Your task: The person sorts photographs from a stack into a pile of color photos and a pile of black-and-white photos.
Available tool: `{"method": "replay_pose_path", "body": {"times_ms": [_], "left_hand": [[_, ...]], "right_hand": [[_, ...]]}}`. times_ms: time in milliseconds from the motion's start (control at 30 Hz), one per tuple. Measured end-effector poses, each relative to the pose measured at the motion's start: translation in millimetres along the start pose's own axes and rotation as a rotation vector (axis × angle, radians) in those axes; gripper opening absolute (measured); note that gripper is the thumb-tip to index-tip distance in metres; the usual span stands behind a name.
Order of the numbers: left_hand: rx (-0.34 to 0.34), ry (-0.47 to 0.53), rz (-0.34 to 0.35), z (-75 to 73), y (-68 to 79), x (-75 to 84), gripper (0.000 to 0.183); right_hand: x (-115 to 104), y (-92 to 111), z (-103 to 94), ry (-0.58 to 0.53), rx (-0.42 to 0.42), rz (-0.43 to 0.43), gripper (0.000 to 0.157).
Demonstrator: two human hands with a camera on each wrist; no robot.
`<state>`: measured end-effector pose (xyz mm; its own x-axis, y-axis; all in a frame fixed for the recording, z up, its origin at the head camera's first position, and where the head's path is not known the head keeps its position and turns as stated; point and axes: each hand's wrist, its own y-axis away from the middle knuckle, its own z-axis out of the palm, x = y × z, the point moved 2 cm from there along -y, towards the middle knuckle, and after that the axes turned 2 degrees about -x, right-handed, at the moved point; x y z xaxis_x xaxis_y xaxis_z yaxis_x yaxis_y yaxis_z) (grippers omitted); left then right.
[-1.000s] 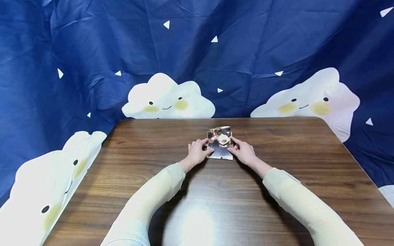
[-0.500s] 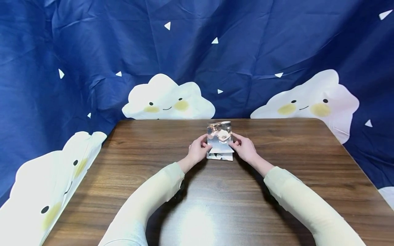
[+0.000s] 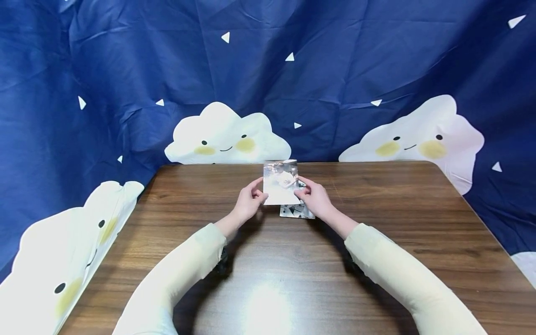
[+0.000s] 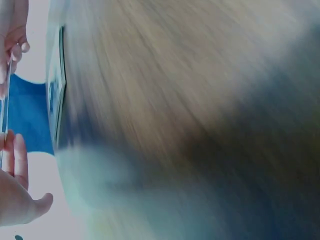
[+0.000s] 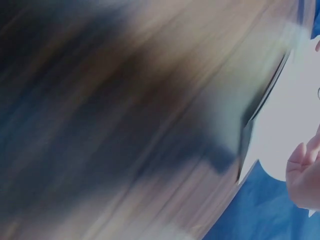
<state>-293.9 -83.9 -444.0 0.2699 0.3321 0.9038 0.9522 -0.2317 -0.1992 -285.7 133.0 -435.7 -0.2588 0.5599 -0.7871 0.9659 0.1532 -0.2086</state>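
Glossy picture card [image 3: 279,186], shiny wood-grain table [image 3: 289,256], cloth backdrop [image 3: 251,60]

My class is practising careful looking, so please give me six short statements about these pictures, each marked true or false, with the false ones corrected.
1. The left hand and right hand both hold a glossy picture. True.
2. That picture is lying flat under both palms. False: it is held up by its sides, above the table.
3. In the head view, the glossy picture partly hides a patterned piece. True.
4. Plain red cloth hangs behind. False: the backdrop is blue, with white clouds.
5. Dark gloves are worn. False: both hands are bare.
6. Pale sleeves are visible. True.
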Motion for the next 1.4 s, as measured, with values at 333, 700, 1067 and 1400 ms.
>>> {"method": "replay_pose_path", "body": {"times_ms": [333,700,1067,1400], "left_hand": [[0.018,-0.092,-0.002,-44.4,7.2,-22.9,0.064],[-0.017,-0.211,-0.054,-85.8,18.3,-49.0,0.064],[-0.026,-0.254,-0.1,-98.5,26.3,-61.9,0.064],[-0.081,-0.382,-0.157,-101.8,27.3,-72.4,0.063]], "right_hand": [[-26.0,-18.6,40.7,0.0,-0.1,0.007,0.063],[-40.7,-28.9,91.2,0.017,-0.137,0.034,0.066],[-38.9,-28.9,118.2,0.087,-0.157,0.082,0.066],[-36.0,-30.6,128.0,0.268,-0.307,0.102,0.08]]}}
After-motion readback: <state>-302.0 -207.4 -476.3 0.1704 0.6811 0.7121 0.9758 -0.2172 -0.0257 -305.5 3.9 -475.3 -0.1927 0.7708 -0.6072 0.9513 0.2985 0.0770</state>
